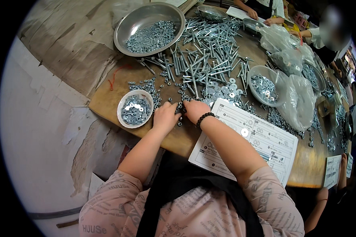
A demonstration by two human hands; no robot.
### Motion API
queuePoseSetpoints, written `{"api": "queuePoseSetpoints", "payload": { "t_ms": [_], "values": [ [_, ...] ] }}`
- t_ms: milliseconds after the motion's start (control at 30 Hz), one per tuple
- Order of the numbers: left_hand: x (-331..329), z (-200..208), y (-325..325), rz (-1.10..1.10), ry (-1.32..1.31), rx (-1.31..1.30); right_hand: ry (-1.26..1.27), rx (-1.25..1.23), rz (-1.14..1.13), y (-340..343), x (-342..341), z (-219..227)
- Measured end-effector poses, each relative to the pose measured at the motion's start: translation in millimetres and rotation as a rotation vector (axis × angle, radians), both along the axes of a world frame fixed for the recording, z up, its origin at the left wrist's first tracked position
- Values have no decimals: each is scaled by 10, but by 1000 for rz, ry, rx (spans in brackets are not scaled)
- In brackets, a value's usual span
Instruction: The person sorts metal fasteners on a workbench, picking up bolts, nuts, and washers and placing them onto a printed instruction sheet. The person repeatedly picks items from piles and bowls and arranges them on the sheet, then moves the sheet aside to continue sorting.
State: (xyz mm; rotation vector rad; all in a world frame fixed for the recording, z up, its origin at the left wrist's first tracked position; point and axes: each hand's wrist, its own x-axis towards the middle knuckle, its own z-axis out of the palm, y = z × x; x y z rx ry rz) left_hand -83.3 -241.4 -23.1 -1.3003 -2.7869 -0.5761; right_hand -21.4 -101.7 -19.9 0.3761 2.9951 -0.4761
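At the table's near edge, my left hand (166, 117) rests with its fingers curled down among small hex nuts (180, 106). Beside it my right hand (197, 110), with a dark beaded bracelet on the wrist, bends its fingers onto the same nuts. Whatever lies under the fingertips of either hand is hidden. A white bowl of flat washers (135, 108) stands just left of my left hand. Under my right forearm lies a stack of printed sheets (265, 136) with a large washer (244, 132) and a bolt (262, 153) on the top sheet.
Beyond my hands spreads a heap of long bolts (209, 51), with large washers (224, 91) at its near side. A steel basin (122, 37) of nuts stands far left. Right are a clear tub (254, 85) of washers and plastic bags (300, 98). Other people work along the table.
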Motion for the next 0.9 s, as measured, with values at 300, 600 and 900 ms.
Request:
{"api": "queuePoseSetpoints", "payload": {
  "t_ms": [300,600,900],
  "values": [
    [6,-60,-194,-85,-2,114,61,-91,-12,-61,54,-80],
    [-116,-77,-168,-101,6,119,64,-115,34,-74,117,-68],
    [-83,-125,-167,-270,126,182,313,-304,-55,353,854,455]
  ]
}}
